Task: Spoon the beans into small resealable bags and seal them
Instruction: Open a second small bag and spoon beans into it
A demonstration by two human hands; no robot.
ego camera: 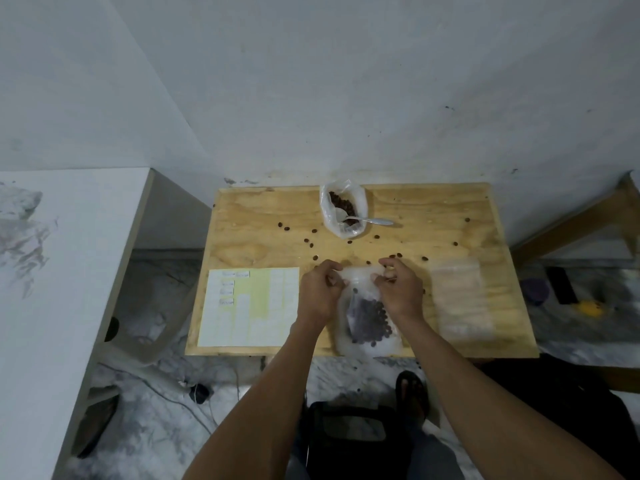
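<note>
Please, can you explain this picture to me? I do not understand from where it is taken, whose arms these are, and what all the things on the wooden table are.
There is no machine here. A person wears one camera on the head, looking down, so the two arms are that person's own.

The left hand and the right hand pinch the top edge of a small resealable bag with dark beans inside; it seems they are sealing it.

On the wooden table, at the far side, stands an open plastic bag of beans with a spoon resting in it. Loose beans lie scattered around. Left of the hands lies a sheet of labels; on the right, a stack of empty bags.
</note>
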